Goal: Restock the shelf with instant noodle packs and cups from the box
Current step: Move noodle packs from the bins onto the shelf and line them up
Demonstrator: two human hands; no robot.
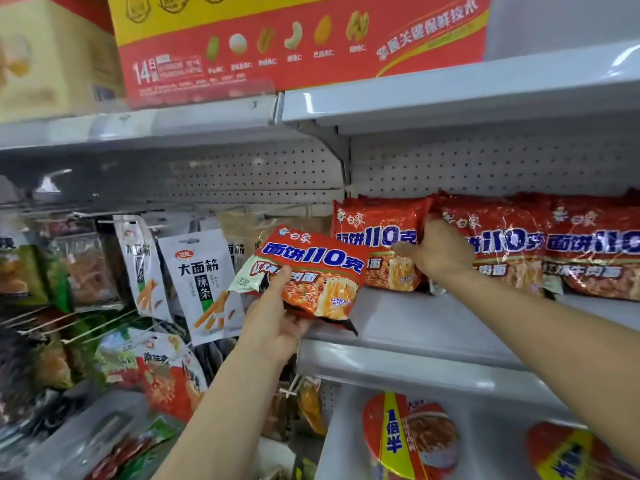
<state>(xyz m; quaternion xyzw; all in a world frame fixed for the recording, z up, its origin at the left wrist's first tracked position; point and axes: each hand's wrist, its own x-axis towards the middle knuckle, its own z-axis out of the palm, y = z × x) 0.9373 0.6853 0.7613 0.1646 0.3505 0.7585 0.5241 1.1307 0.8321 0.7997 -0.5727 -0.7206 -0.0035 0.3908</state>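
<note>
My left hand point(277, 317) grips a red instant noodle pack point(311, 271) from below, tilted, at the left front edge of the white middle shelf point(415, 327). My right hand point(438, 249) reaches onto that shelf and grips the edge of a standing red noodle pack point(377, 244), thumb across its front. Two more matching packs point(498, 244) point(595, 251) stand in a row to the right. On the shelf below sit red and yellow noodle cups point(408, 441) point(568, 452). The box is not in view.
Snack bags point(201, 278) hang on pegs to the left of the shelf, with more packets below them point(159, 368). A large red and yellow carton point(277, 43) sits on the top shelf point(450, 95). Perforated back panel point(485, 164) behind the noodle row.
</note>
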